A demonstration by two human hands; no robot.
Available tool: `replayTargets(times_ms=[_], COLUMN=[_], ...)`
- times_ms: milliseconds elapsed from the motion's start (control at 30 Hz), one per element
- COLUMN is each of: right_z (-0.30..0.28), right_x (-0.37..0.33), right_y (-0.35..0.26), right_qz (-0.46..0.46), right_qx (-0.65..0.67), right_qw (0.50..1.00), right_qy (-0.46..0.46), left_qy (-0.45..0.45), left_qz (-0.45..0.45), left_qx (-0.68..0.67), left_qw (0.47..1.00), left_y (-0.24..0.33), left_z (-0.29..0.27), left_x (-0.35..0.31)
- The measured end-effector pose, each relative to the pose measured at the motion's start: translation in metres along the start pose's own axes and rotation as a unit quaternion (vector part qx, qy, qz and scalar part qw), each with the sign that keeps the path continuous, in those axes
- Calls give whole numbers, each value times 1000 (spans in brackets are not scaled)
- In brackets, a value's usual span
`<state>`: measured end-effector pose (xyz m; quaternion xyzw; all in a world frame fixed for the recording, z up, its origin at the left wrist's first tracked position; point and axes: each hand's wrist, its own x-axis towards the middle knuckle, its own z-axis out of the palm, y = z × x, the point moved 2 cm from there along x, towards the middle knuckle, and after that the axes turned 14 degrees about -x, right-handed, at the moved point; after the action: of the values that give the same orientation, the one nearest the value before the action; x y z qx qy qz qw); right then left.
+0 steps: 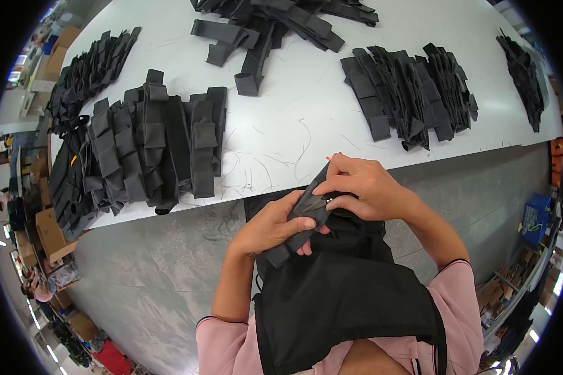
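Above my lap, my left hand (269, 226) grips a folded black fabric strip (280, 253), thumb on top and fingertips showing beneath it. The strip slants up to the right toward the table edge. My right hand (368, 187) is closed at the strip's upper part, thumb and fingers bent around what looks like a small pair of thread snips (318, 204). A greyish blade lies against the strip; most of the tool is hidden by the fingers. A small red tip (328, 158) shows just above the right fingertips.
On the white table (275, 134), bundles of black strips lie at the left (153, 144), right (410, 94) and far right (524, 81). A loose strip pile (275, 28) is at the back. Cut threads are scattered near the edge. A black apron (350, 306) covers my lap.
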<state>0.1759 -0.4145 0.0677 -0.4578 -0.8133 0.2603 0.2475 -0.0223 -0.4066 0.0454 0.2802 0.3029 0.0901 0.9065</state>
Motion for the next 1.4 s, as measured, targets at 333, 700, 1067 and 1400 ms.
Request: replayTargets(times_ms=[333, 700, 1067, 1400], right_z=[-3, 20, 21, 7], right_x=[-16, -16, -16, -39], right_y=[-21, -29, -36, -22], right_qz=[95, 106, 132, 226], right_qx=[-28, -156, -162, -11], right_qw=[982, 966, 964, 955], right_qy=[159, 178, 166, 191], left_qy=[80, 157, 133, 194], left_qz=[148, 200, 192, 233], left_qx=[-93, -194, -287, -186], left_qw=[981, 947, 929, 935], left_y=[-12, -11, -15, -17], left_z=[-11, -1, -1, -1], left_x=[6, 17, 21, 21])
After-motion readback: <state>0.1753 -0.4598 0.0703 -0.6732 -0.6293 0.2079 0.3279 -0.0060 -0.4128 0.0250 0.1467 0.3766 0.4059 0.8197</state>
